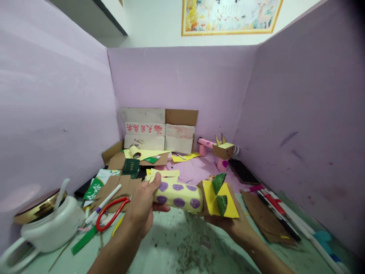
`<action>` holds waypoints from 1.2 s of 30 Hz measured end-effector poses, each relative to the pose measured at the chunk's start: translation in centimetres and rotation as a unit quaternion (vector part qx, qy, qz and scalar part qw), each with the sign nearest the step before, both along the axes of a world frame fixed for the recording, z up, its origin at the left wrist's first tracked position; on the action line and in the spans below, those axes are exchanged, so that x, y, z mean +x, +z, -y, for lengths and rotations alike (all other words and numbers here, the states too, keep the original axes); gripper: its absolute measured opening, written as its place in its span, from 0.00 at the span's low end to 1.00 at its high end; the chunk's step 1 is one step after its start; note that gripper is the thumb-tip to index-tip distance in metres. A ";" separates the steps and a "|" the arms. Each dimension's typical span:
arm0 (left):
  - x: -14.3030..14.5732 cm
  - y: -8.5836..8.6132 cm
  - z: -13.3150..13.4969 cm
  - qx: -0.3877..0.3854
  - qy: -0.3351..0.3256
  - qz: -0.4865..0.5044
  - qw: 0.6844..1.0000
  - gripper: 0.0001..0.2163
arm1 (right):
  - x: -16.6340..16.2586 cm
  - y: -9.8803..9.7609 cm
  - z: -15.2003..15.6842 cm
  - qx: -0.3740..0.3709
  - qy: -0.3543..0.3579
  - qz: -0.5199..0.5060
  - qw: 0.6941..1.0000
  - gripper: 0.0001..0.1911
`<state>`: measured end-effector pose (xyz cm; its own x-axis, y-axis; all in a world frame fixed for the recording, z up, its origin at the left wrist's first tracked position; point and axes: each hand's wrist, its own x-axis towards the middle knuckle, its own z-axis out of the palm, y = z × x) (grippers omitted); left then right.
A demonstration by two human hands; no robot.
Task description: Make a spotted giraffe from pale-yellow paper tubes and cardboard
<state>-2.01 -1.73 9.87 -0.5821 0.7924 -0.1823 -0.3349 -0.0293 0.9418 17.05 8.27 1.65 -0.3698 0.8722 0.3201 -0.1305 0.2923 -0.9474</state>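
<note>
My left hand is wrapped round the left end of a yellow paper tube with purple spots, held level above the table. My right hand cups from below a cardboard box head with a yellow face and two green ears, which sits against the tube's right end. Both hands are closed on this one paper animal, with the fingers of the right hand mostly hidden under the head.
Red-handled scissors and a white pen lie at the left among cardboard scraps. A white jar stands at far left. Markers and a cardboard piece lie at the right. A second paper animal, a phone and boxes sit behind. Purple walls enclose the space.
</note>
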 end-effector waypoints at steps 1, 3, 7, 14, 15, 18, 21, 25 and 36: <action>0.0 0.2 0.0 0.002 -0.009 0.002 1.000 0.16 | 0.0 -0.1 -0.1 -0.012 0.007 -0.009 1.000 0.32; -0.2 0.5 0.1 0.006 -0.039 0.005 0.999 0.18 | -0.2 -0.2 -0.4 -0.039 0.042 -0.019 0.998 0.18; -0.9 0.7 0.7 0.072 -0.055 -0.058 0.994 0.23 | -0.8 0.1 -0.8 -0.122 0.106 -0.124 0.979 0.11; 0.2 -1.8 0.7 0.182 0.047 -0.193 0.963 0.21 | -0.6 -1.0 -1.4 -0.296 0.097 -0.247 0.917 0.25; 0.6 -2.2 0.5 0.166 0.024 -0.197 0.966 0.21 | -0.5 -1.1 -1.4 -0.293 0.106 -0.243 0.919 0.25; 1.6 -3.2 0.1 0.144 -0.031 -0.221 0.964 0.23 | -0.7 -0.8 -0.8 -0.261 0.138 -0.232 0.927 0.23; 2.3 -4.0 -0.1 0.147 -0.062 -0.251 0.955 0.22 | -1.7 0.1 0.6 -0.238 0.164 -0.231 0.929 0.23; 3.1 -5.0 -0.2 0.134 -0.079 -0.206 0.966 0.21 | -2.8 1.1 2.4 -0.217 0.211 -0.215 0.928 0.26; 4.1 -5.1 -0.2 0.187 -0.051 -0.094 0.976 0.28 | -3.1 0.0 2.8 -0.205 0.266 -0.218 0.916 0.24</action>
